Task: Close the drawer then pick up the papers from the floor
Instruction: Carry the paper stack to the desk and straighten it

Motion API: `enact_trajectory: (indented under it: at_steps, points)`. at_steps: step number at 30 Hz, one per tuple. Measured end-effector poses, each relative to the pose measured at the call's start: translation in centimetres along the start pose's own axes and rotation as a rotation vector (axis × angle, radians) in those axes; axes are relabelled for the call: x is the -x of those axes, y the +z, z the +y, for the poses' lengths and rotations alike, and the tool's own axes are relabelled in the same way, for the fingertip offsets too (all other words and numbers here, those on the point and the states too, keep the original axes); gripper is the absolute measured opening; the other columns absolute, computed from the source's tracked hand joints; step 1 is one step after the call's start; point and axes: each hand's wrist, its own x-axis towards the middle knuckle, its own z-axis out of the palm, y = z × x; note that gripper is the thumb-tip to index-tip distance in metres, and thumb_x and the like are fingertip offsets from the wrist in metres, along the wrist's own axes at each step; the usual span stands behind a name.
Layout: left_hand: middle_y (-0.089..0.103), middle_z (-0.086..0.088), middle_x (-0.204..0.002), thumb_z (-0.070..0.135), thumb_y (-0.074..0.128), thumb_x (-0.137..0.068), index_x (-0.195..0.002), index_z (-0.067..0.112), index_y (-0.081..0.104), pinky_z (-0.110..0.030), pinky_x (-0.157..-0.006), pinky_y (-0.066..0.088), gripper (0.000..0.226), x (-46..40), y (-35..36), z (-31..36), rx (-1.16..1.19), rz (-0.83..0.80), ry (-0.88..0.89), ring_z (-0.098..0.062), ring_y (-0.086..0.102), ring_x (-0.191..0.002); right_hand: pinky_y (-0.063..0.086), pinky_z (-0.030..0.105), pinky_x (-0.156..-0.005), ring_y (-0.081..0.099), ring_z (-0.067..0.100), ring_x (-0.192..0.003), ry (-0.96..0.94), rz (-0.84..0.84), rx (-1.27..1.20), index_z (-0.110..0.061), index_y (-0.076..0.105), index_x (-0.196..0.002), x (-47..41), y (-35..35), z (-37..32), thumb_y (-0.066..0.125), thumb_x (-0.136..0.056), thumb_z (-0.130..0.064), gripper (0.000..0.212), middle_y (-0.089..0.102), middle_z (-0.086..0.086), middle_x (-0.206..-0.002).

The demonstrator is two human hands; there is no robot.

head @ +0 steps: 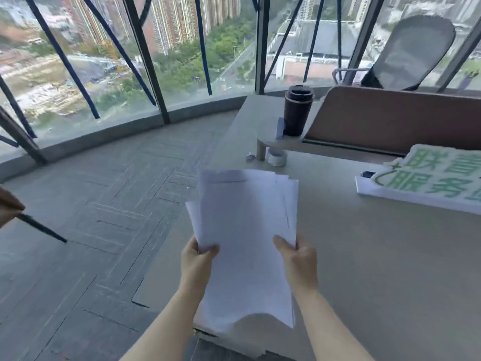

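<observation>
Papers (247, 246) in my hands were plain white, no print visible. Surface (377, 269) was flat beige-grey. Floor (78, 230) was grey carpet tile with a thin line pattern. Cup (298, 110) was near-black, matching lid. Sign (429, 175) was white with green characters. Tape roll (277, 157) was white. Panel (395, 118) was brown. Chair back (413, 53) was grey mesh.

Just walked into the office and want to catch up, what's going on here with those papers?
A person is holding a loose stack of white papers in both hands, the left hand on its left edge and the right hand on its right edge. The sheets are uneven, held above the near corner of a desk. A dark travel cup stands on a small shelf further back. No papers show on the visible floor; no drawer is in view.
</observation>
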Motion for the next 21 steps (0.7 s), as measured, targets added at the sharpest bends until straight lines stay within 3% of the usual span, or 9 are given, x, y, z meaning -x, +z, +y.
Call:
enact_trajectory:
  at_steps: [4, 6, 9, 13, 15, 17, 19, 21]
  points:
    - [0.067, -0.008, -0.082, 0.008, 0.073, -0.071, -0.085, 0.008, 0.065, -0.039, -0.071, 0.049, 0.016, -3.6, 1.2, 4.1, -0.015, -0.026, 0.159, -0.023, 0.061, -0.077, 0.053, 0.029, -0.063, 0.069, 0.011, -0.070, -0.119, 0.006, -0.006, -0.004, 0.072, -0.091, -3.2, 0.9, -2.2, 0.066, -0.085, -0.001, 0.009, 0.075, -0.008, -0.072]
    - [0.072, -0.007, -0.094, 0.012, 0.076, -0.069, -0.103, 0.005, 0.064, -0.033, -0.072, 0.055, 0.038, -5.3, 1.1, 5.0, -0.018, -0.053, 0.186, -0.021, 0.069, -0.083, 0.054, 0.026, -0.066, 0.070, 0.006, -0.073, -0.153, -0.005, 0.025, -0.010, 0.073, -0.091, -4.6, 1.4, -2.5, 0.067, -0.084, 0.000, 0.014, 0.076, -0.013, -0.074]
    - [0.074, 0.002, -0.105, 0.011, 0.079, -0.065, -0.118, 0.020, 0.059, -0.023, -0.073, 0.058, 0.057, -7.4, 0.4, 4.2, -0.053, -0.098, 0.181, -0.012, 0.072, -0.094, 0.055, 0.023, -0.070, 0.071, 0.008, -0.082, -0.122, -0.056, 0.046, -0.019, 0.067, -0.102, -5.9, 1.8, -1.9, 0.068, -0.079, 0.002, 0.031, 0.077, -0.009, -0.087]
    - [0.074, 0.008, -0.090, 0.008, 0.075, -0.061, -0.105, 0.023, 0.063, -0.018, -0.068, 0.052, 0.049, -9.5, 1.2, 2.9, -0.103, -0.173, 0.110, 0.000, 0.070, -0.081, 0.054, 0.018, -0.075, 0.071, 0.009, -0.096, -0.101, -0.079, 0.107, -0.018, 0.063, -0.116, -7.7, 2.9, -1.2, 0.065, -0.082, 0.004, 0.041, 0.075, -0.002, -0.105]
    - [0.071, 0.003, -0.093, 0.004, 0.073, -0.062, -0.106, 0.019, 0.061, -0.017, -0.067, 0.053, 0.048, -10.7, 1.7, 2.4, -0.090, -0.192, 0.063, -0.001, 0.069, -0.080, 0.053, 0.016, -0.072, 0.071, 0.006, -0.091, -0.070, -0.055, 0.157, -0.020, 0.065, -0.110, -8.7, 3.8, -0.8, 0.062, -0.082, 0.005, 0.038, 0.075, -0.006, -0.098]
    - [0.070, -0.002, -0.093, 0.003, 0.070, -0.066, -0.106, 0.011, 0.060, -0.020, -0.067, 0.053, 0.042, -12.1, 1.9, 2.3, -0.104, -0.167, 0.043, -0.013, 0.068, -0.082, 0.051, 0.013, -0.063, 0.070, 0.011, -0.082, -0.018, -0.007, 0.201, -0.018, 0.068, -0.099, -9.7, 4.8, -0.6, 0.058, -0.084, 0.002, 0.027, 0.074, -0.009, -0.085]
    - [0.064, -0.003, -0.078, 0.002, 0.066, -0.074, -0.086, 0.006, 0.061, -0.023, -0.062, 0.045, 0.014, -13.7, 2.1, 2.4, -0.181, -0.132, 0.038, -0.018, 0.059, -0.072, 0.051, 0.019, -0.060, 0.069, 0.017, -0.080, 0.031, 0.046, 0.244, -0.013, 0.070, -0.096, -10.6, 5.7, -0.6, 0.058, -0.086, -0.005, 0.018, 0.073, -0.006, -0.082]
    - [0.057, 0.002, -0.065, 0.000, 0.065, -0.079, -0.070, 0.009, 0.057, -0.020, -0.055, 0.040, 0.015, -15.2, 2.0, 2.9, -0.247, -0.109, 0.048, -0.012, 0.051, -0.062, 0.053, 0.022, -0.062, 0.072, 0.013, -0.082, 0.025, 0.063, 0.289, -0.017, 0.069, -0.099, -11.5, 6.5, -0.9, 0.057, -0.086, -0.009, 0.020, 0.075, -0.004, -0.088]
